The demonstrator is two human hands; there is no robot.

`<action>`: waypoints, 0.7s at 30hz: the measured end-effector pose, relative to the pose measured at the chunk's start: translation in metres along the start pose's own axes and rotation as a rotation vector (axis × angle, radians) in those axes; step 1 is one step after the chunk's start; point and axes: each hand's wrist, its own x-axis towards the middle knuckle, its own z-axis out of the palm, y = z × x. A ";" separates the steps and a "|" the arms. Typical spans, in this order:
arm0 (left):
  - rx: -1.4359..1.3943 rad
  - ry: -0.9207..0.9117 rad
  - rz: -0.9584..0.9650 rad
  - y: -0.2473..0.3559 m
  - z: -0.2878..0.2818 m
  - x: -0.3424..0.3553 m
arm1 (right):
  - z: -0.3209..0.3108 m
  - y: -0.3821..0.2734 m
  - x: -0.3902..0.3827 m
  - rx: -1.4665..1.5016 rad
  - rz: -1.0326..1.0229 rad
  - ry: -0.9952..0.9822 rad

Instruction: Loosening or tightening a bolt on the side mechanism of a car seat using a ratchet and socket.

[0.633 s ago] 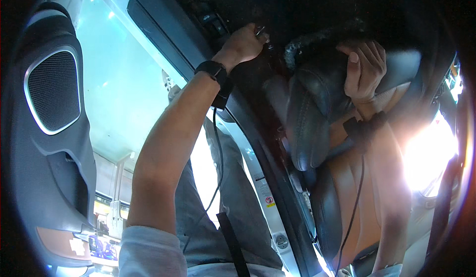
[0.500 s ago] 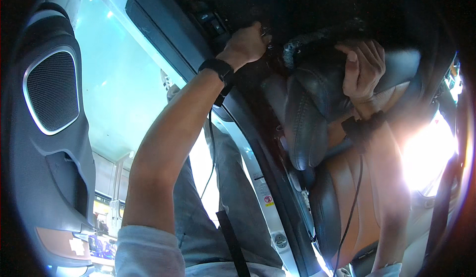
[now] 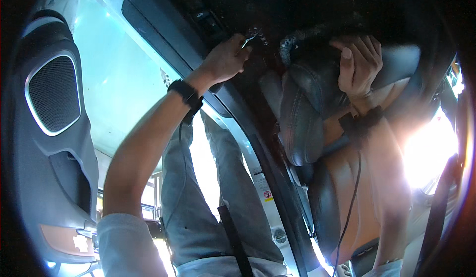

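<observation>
My left hand [image 3: 225, 61] is closed around a slim, shiny metal hand tool [image 3: 250, 37]. The tool's far end points into the dark footwell beside the sill; its exact kind is not clear. My right hand [image 3: 361, 69] is raised in front of the black side of the seat cushion [image 3: 399, 64]. Its fingers are curled together with the thumb upright, and whatever may lie inside them is hidden. Both wrists carry black bands [image 3: 184, 93] with thin cables. A ragged, greyish tube-like piece [image 3: 286, 49] sits in the dark between my hands.
An open car door with a speaker grille [image 3: 54, 93] stands at the left. The door sill [image 3: 233, 98] runs diagonally past my legs [image 3: 198, 217]. A brown and black seat [image 3: 342, 202] fills the right side. A small switch panel [image 3: 208, 23] sits above my left hand.
My left hand has drawn back left and down from the dark area, bringing the metal tool into sight. My right hand has barely moved.
</observation>
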 end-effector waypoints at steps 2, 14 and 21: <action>-0.190 0.000 -0.142 0.017 -0.004 -0.031 | 0.000 0.001 0.001 0.002 -0.005 -0.008; -0.174 0.468 -0.411 0.089 0.077 -0.026 | 0.008 -0.002 -0.002 0.000 -0.019 0.040; -0.007 0.307 -0.228 0.056 0.060 -0.035 | 0.009 -0.002 -0.006 0.008 -0.037 0.042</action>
